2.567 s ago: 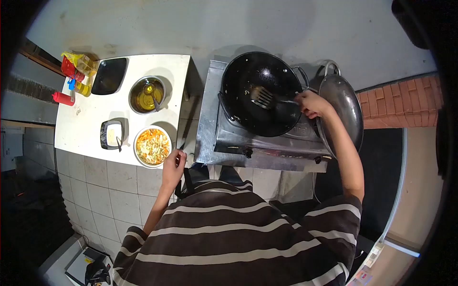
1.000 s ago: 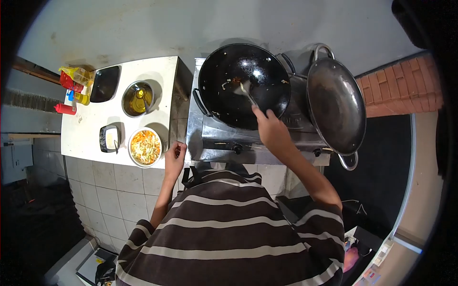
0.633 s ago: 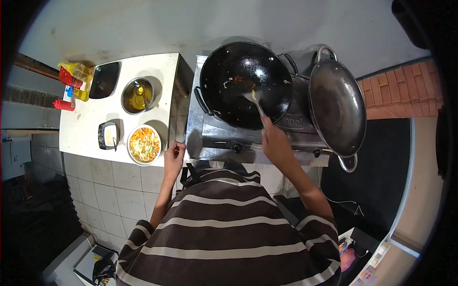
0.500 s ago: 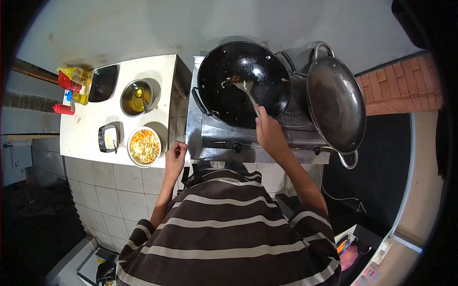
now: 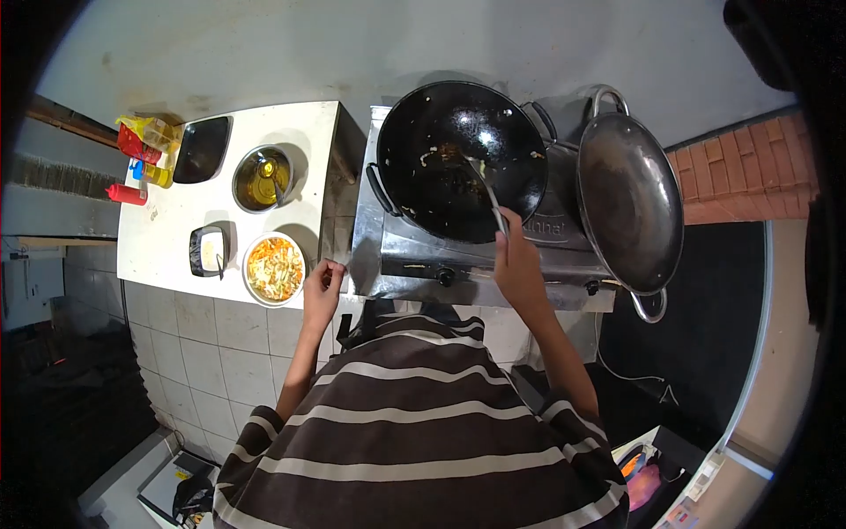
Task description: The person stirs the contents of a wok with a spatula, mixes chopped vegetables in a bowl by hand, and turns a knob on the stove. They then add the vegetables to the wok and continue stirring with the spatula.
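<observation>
By the right hand [image 5: 518,256], at 5 o'clock from the wok's centre, a spatula [image 5: 489,198] is held, the grip closed round its handle. The spatula's blade is placed inside the wok [image 5: 441,198], near the middle; whether the metal is touched by it cannot be told. Pale scraps [image 5: 423,162] are scattered over the wok's inner wall. The wok is set on the stove [image 5: 367,256], its two handles seen at 8 and 2 o'clock. At 3 o'clock from it, a steel pan [image 5: 630,198] is seen.

The left hand [image 5: 320,286] is held at 8 o'clock from the wok, between stove and desk [image 5: 163,251], its grip narrow, with fingers curled; whether anything is held in it cannot be told. Just beside it, at 10 o'clock, a white bowl [image 5: 245,271] is filled with shredded vegetables [image 5: 275,267]. From the bowl, a pot [image 5: 238,176] of yellow liquid is found at 12 o'clock and a black dish [image 5: 195,253] between 9 and 10.
</observation>
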A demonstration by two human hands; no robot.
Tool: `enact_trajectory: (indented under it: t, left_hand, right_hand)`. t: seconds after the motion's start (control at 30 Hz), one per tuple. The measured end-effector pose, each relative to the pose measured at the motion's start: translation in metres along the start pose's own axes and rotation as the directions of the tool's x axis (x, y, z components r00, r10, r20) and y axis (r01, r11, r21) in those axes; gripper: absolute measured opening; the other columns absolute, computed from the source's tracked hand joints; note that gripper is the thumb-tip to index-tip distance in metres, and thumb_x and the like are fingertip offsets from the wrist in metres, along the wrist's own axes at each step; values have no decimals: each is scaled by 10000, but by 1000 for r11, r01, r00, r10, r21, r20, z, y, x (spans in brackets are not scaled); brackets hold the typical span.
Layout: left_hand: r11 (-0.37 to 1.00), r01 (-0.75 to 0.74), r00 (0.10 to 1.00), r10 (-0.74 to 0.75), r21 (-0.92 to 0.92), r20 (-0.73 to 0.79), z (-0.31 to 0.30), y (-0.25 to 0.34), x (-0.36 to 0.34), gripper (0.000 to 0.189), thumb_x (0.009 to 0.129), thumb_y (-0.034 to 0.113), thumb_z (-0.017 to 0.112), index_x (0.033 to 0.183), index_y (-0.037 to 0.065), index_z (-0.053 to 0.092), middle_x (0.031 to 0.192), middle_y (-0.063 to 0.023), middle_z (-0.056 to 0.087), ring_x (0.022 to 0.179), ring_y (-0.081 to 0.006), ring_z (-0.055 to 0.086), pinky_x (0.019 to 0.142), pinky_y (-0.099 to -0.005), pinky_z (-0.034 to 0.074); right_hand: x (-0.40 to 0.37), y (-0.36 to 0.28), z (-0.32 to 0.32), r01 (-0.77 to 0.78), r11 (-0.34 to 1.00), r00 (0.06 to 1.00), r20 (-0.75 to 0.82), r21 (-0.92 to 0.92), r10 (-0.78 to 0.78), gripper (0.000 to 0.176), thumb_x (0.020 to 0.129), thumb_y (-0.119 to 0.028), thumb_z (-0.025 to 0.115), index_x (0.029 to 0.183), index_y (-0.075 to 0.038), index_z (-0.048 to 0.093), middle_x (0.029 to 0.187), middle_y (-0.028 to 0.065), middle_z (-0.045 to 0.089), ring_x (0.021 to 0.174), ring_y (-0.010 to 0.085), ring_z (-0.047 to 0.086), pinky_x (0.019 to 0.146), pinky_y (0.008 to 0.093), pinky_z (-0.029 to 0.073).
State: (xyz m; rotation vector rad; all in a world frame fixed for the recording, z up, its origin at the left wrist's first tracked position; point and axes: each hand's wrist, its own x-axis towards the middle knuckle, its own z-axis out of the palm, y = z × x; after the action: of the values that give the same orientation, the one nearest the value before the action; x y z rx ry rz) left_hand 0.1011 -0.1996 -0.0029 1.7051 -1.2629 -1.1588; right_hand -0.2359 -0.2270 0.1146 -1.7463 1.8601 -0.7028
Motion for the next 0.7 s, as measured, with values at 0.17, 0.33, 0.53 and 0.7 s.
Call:
enact_trajectory:
  t: [0.17, 0.33, 0.53, 0.7]
  left_hand:
    - [1000, 29, 1000, -29, -6, -2, -6, -8, -5, 195, 987, 177, 610, 901, 3, 628, 665, 14, 555, 589, -41, 448, 511, -231, 338]
    - [1000, 15, 1000, -15, 22, -27, -9, -8, -8, 216, 998, 205, 602, 895, 16, 604, 653, 31, 511, 565, -36, 426, 491, -231, 319]
    - [999, -4, 997, 6, 34, -77, -17, -18, -12, 211, 1004, 205, 598, 902, 21, 604, 688, 40, 517, 560, -29, 436, 482, -218, 337]
    - [996, -45, 981, 58, 74, -186, -30, -34, -21, 219, 986, 210, 618, 907, 6, 629, 711, 5, 581, 589, -67, 480, 533, -244, 405]
  right_hand:
    - [-7, -1, -9, 80, 994, 997, -13, -69, -81, 362, 1000, -101, 484, 1361, -89, 458, 851, 257, 636, 808, 434, 651, 709, 468, 477]
    - [-5, 3, 1, 189, 978, 980, -45, -84, -193, 357, 993, -78, 481, 1349, -50, 471, 1072, 255, 648, 968, 456, 628, 825, 482, 489]
    - [2, 6, 12, 189, 979, 981, -34, -74, -191, 341, 988, -82, 482, 1324, -26, 481, 1039, 270, 654, 966, 455, 634, 788, 510, 490]
    - [0, -3, 10, 80, 994, 995, 64, -76, -76, 323, 974, -92, 511, 1292, -36, 498, 1053, 279, 654, 970, 469, 630, 782, 500, 483]
